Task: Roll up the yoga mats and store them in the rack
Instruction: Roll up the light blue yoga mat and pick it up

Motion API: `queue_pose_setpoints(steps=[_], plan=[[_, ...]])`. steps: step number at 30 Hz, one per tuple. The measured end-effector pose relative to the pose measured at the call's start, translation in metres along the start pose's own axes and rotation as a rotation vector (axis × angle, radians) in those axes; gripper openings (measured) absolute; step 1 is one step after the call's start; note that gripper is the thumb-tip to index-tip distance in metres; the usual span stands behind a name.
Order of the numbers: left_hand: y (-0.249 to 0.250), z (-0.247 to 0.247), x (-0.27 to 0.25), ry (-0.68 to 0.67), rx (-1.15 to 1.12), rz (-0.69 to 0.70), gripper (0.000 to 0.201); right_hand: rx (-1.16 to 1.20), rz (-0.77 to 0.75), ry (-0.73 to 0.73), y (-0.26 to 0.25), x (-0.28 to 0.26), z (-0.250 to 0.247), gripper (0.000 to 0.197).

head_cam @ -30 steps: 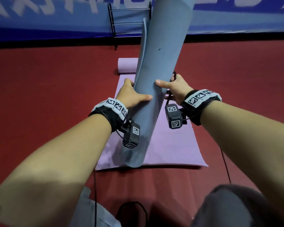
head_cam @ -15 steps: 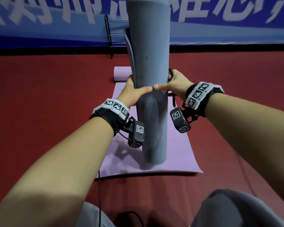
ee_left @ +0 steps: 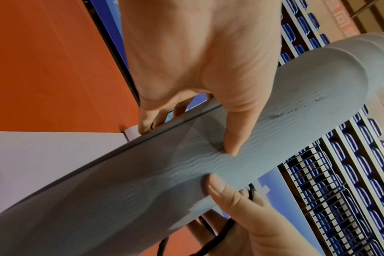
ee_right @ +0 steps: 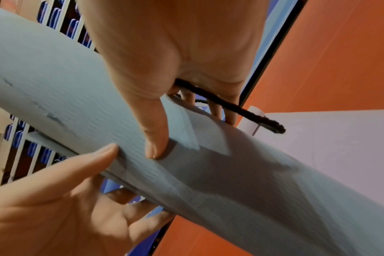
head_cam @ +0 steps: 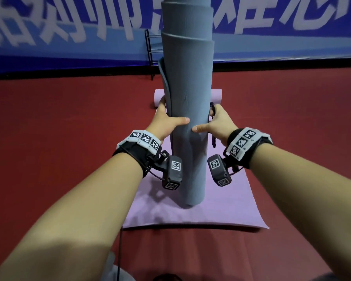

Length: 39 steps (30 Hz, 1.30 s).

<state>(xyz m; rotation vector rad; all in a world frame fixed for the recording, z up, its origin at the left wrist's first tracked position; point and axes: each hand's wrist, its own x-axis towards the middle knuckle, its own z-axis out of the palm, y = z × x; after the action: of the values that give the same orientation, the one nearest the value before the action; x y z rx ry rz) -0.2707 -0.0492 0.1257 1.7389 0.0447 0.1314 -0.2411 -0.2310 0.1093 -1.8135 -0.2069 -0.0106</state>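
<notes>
Grey yoga mat [head_cam: 187, 110], rolled into a tube, stands upright in front of me with its lower end resting on the flat purple mat [head_cam: 227, 205] that lies spread on the red floor [head_cam: 59, 138]. Its layers step inward like a telescope near the top, and a loose outer edge runs down its left side. My left hand [head_cam: 166, 122] grasps the roll from the left, thumb laid across the near face and fingers curled round the far side, which the left wrist view confirms. My right hand [head_cam: 217, 122] grasps it from the right at almost the same height, thumb pressed on the near face so the two thumb tips nearly meet. A dark cord [ee_right: 230, 107] passes between my right fingers and hangs beside the roll; I cannot tell whether it is fastened to the mat. The far end of the purple mat is curled into a small roll [head_cam: 216, 95] that shows on either side of the grey tube. Beyond it, at the edge of the floor, a black metal rack [head_cam: 151, 49] stands against a blue banner [head_cam: 69, 37] with large white characters. Both my wrists carry bands with black-and-white markers and small cameras.
</notes>
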Motion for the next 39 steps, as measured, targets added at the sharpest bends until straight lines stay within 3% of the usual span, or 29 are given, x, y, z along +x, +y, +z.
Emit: queue_pose_setpoints(steps=[5,10,16,20,26,32,39], plan=[[-0.011,0.004,0.007,-0.011,0.053,-0.043,0.078,0.020,-0.009,-0.017,0.027,0.002,0.002,0.059],[-0.007,0.003,0.012,0.003,0.042,-0.052,0.077,0.135,-0.053,-0.018,0.011,0.013,-0.005,0.054],[-0.001,0.007,0.013,-0.019,0.026,0.069,0.077,0.214,-0.137,0.007,-0.010,0.014,-0.012,0.060],[0.006,0.007,0.011,-0.053,-0.043,0.108,0.097,0.251,-0.156,0.016,-0.017,0.011,-0.011,0.056],[0.015,0.007,0.009,-0.040,-0.083,0.225,0.110,0.229,-0.222,0.022,-0.036,0.008,-0.019,0.051],[0.042,0.015,0.012,-0.046,-0.183,0.324,0.099,0.299,-0.400,0.075,-0.093,0.010,-0.024,0.046],[0.062,0.024,0.012,-0.014,-0.393,0.257,0.070,0.374,-0.328,0.132,-0.106,0.014,-0.026,0.036]])
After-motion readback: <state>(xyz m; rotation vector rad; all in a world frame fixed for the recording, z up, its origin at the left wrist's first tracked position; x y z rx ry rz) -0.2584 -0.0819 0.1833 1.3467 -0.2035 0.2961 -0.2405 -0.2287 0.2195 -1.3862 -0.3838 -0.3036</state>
